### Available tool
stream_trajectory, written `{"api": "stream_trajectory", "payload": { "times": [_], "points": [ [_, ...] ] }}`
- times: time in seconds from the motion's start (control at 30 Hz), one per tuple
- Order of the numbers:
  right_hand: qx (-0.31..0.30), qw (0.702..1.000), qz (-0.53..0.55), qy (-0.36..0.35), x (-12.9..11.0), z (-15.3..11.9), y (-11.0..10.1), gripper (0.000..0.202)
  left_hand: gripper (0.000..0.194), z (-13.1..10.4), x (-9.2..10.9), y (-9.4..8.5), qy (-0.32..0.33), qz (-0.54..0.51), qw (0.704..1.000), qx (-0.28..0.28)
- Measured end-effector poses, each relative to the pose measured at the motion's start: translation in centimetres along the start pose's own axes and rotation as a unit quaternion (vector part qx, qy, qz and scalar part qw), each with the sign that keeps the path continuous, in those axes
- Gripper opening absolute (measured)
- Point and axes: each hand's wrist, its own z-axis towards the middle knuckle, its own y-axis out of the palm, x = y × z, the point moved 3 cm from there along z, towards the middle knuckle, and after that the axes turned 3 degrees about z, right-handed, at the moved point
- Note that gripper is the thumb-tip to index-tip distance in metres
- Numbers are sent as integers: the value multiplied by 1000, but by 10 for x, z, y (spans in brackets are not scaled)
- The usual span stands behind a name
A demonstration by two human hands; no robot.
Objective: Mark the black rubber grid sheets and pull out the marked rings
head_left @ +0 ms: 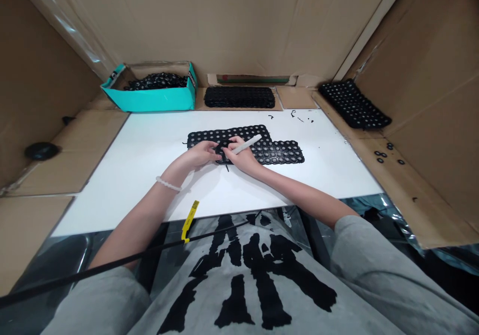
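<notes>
Two black sheets of joined rings with pale round holes lie overlapping on the white board; the nearer black sheet (pixel 284 152) reaches further right. My right hand (pixel 241 156) is closed round a white pen-shaped tool (pixel 247 144), its rear end pointing up and to the right. The tool's tip is hidden by my fingers. Close beside it, my left hand (pixel 204 155) rests at the sheets' left part, fingers bent in a pinch. What it pinches is mostly hidden, but black sheet edge shows at its fingertips. A short black strip sticks out below the hands.
A teal box (pixel 149 99) of black pieces stands at the back left. Stacked black sheets (pixel 239 97) lie behind the white board (pixel 149 125). Another black sheet (pixel 354 104) leans at right, near several loose rings (pixel 380 154). Cardboard walls surround the board. A yellow tag (pixel 190 220) hangs on a black cord.
</notes>
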Motion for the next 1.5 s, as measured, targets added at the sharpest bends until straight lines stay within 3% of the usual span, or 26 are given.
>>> {"api": "stream_trajectory", "payload": {
  "times": [0.17,0.47,0.6,0.67,0.9,1.07,1.13,1.23,1.5],
  "points": [
    [-9,1000,-6,-24,-2,-1,3,36,62,-1,2,-2,-22,-52,998,9],
    [-15,999,-25,-18,-1,2,5,35,70,-1,3,-7,-11,-75,996,-39],
    [-28,999,25,15,-1,10,-2,39,52,0,4,-11,15,2,999,-37],
    [-13,998,60,33,-4,15,-11,38,39,0,6,-10,41,62,997,-28],
    [46,993,100,46,-12,4,-44,30,40,-9,13,6,107,170,979,18],
    [-37,981,149,116,-3,-13,-38,30,46,-9,12,9,114,205,967,96],
    [-58,968,194,151,0,-15,-34,25,44,-8,11,10,107,192,970,100],
    [-41,953,242,175,2,-14,-32,16,44,-7,9,10,67,167,979,92],
    [-12,950,262,172,9,-12,-32,12,41,-8,5,13,19,69,996,60]
  ]
}}
